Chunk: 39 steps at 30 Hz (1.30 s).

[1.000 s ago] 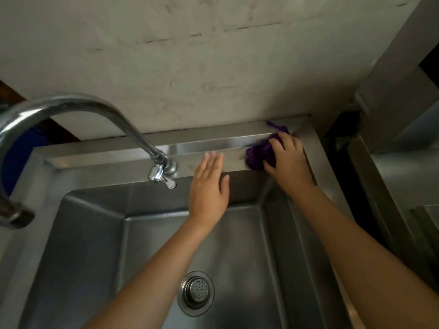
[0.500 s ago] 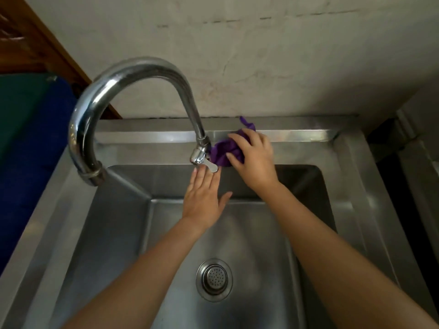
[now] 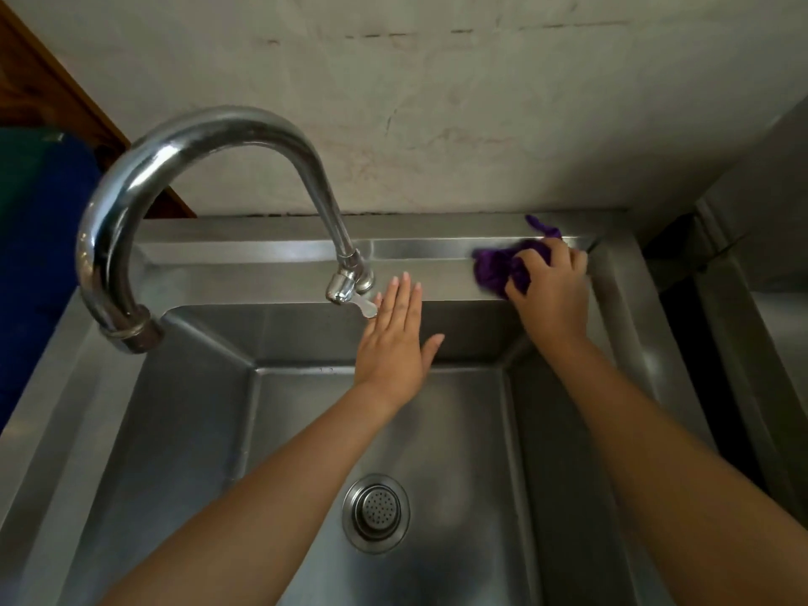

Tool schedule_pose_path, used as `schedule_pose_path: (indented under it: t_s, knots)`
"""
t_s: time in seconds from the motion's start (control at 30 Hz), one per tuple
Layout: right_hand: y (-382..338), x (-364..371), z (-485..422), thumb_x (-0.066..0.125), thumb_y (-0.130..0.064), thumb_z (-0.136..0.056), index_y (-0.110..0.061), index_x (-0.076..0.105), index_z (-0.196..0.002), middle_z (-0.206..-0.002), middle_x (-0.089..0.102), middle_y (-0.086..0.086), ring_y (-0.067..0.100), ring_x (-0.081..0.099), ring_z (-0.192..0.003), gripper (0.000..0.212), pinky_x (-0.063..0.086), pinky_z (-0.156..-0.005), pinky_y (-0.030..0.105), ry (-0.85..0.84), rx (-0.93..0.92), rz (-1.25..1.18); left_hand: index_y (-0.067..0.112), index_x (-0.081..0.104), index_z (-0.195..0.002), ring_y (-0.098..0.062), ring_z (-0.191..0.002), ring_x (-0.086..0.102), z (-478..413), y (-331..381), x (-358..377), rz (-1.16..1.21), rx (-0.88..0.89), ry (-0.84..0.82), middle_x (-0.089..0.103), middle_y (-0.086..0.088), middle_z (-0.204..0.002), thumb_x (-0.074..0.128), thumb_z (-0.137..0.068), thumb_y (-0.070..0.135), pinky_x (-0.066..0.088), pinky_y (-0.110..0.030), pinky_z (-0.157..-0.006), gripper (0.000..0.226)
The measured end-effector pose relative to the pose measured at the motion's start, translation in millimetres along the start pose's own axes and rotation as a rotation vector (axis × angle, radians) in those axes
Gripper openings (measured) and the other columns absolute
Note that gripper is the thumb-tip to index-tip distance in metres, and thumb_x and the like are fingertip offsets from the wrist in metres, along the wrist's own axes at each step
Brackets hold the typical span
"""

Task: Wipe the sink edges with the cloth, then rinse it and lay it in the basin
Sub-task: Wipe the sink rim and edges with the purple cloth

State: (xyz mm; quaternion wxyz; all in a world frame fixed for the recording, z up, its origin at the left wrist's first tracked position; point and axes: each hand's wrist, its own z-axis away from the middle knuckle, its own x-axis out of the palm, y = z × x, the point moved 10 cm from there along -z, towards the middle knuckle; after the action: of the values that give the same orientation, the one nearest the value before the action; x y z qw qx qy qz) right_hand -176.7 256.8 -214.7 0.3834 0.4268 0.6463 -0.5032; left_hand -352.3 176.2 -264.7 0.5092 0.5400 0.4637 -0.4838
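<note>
1. Cloth, purple and bunched, lay on the sink's back ledge near the right corner.
2. Right hand pressed it down, grip closed over it.
3. Left hand hovered flat, grip open and empty, beside the tap lever.

Stained plaster wall, wooden frame at left, dim light

A stained, cracked pale plaster wall rises at the back. At the left, a slanted brown wooden board stands above blue and green fabric.
</note>
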Motion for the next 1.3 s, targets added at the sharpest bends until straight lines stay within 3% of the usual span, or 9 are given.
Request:
schedule_pose_path:
  t_s: [0.3, 0.37, 0.43, 0.63, 0.93, 1.03, 1.1, 1.17, 1.3]
  knots:
    - [22.4, -15.7, 0.3, 0.063, -0.033, -0.082, -0.010, 0.060, -0.117, -0.123, 0.055, 0.017, 0.037, 0.043, -0.112, 0.042, 0.040, -0.092, 0.043, -0.084, 0.128, 0.165, 0.015, -0.003, -0.149, -0.017, -0.145, -0.014, -59.3, 42.2, -5.4, 0.093, 0.107, -0.024, -0.010, -0.004, -0.158, 0.024, -0.097, 0.048, -0.010, -0.033, -0.118, 0.067]
    - [32.5, -41.3, -8.1, 0.062, -0.031, -0.081, -0.008, 0.062, -0.113, -0.119, 0.056, 0.019, 0.039, 0.044, -0.110, 0.039, 0.041, -0.088, 0.044, 0.030, 0.175, 0.133, 0.015, 0.004, -0.150, -0.020, -0.145, -0.011, -63.0, 47.2, 0.1, 0.039, 0.117, -0.003, -0.007, -0.007, -0.158, 0.020, -0.096, 0.050, -0.005, -0.036, -0.119, 0.066]
    - [34.4, -55.8, -25.3, 0.060, -0.030, -0.082, -0.010, 0.062, -0.114, -0.125, 0.053, 0.019, 0.042, 0.043, -0.114, 0.038, 0.041, -0.091, 0.047, 0.141, 0.147, 0.054, 0.014, 0.014, -0.149, -0.023, -0.146, 0.000, -62.7, 46.4, -0.6, -0.017, 0.099, 0.063, 0.005, -0.010, -0.158, 0.017, -0.092, 0.053, 0.005, -0.038, -0.120, 0.068]
    - [39.4, 3.5, -13.6, 0.060, -0.027, -0.085, -0.020, 0.049, -0.132, -0.151, 0.028, 0.020, 0.045, 0.022, -0.138, 0.049, 0.033, -0.108, 0.051, 0.027, 0.034, -0.030, 0.014, 0.016, -0.148, -0.025, -0.146, 0.004, -63.7, 47.3, 2.6, -0.011, 0.111, 0.057, 0.009, -0.011, -0.158, 0.013, -0.090, 0.055, 0.005, -0.038, -0.119, 0.071]
    - [36.0, -14.3, 55.4, 0.069, -0.016, -0.076, -0.010, 0.062, -0.112, -0.128, 0.052, 0.022, 0.047, 0.042, -0.125, 0.037, 0.047, -0.094, 0.047, -0.037, -0.024, 0.104, 0.013, 0.016, -0.148, -0.026, -0.146, 0.005, -63.0, 47.5, 2.4, -0.019, 0.109, 0.049, 0.009, -0.013, -0.157, 0.013, -0.090, 0.055, 0.008, -0.040, -0.119, 0.072]
    - [31.9, -28.2, 63.9, 0.073, -0.023, -0.071, -0.010, 0.066, -0.099, -0.110, 0.061, 0.017, 0.040, 0.053, -0.105, 0.032, 0.050, -0.082, 0.043, -0.102, -0.024, 0.189, 0.013, 0.017, -0.148, -0.026, -0.146, 0.005, -62.9, 47.8, 1.4, -0.032, 0.112, 0.056, 0.009, -0.013, -0.157, 0.012, -0.090, 0.055, 0.006, -0.040, -0.119, 0.072]
    - [38.8, -51.4, 42.7, 0.072, -0.029, -0.069, -0.007, 0.066, -0.093, -0.101, 0.062, 0.019, 0.040, 0.054, -0.093, 0.033, 0.046, -0.076, 0.043, 0.013, 0.015, 0.210, 0.012, 0.021, -0.147, -0.027, -0.146, 0.009, -63.6, 48.0, -0.2, -0.031, 0.110, 0.074, 0.013, -0.014, -0.157, 0.016, -0.091, 0.054, 0.008, -0.040, -0.118, 0.071]
    - [51.9, -67.3, 7.6, 0.067, -0.033, -0.071, -0.005, 0.062, -0.098, -0.109, 0.056, 0.022, 0.042, 0.050, -0.101, 0.039, 0.042, -0.084, 0.046, 0.081, 0.068, 0.273, 0.012, 0.021, -0.147, -0.027, -0.146, 0.008, -63.8, 47.9, 0.2, -0.045, 0.110, 0.078, 0.013, -0.014, -0.157, 0.015, -0.091, 0.054, 0.008, -0.040, -0.118, 0.071]
    - [74.7, -32.6, -36.8, 0.061, -0.034, -0.077, -0.006, 0.052, -0.118, -0.142, 0.033, 0.024, 0.043, 0.029, -0.131, 0.050, 0.017, -0.113, 0.052, -0.070, 0.128, 0.283, 0.013, 0.015, -0.148, -0.026, -0.146, 0.003, -63.6, 48.3, 0.7, -0.054, 0.117, 0.085, 0.008, -0.014, -0.158, 0.010, -0.090, 0.055, 0.004, -0.039, -0.118, 0.072]
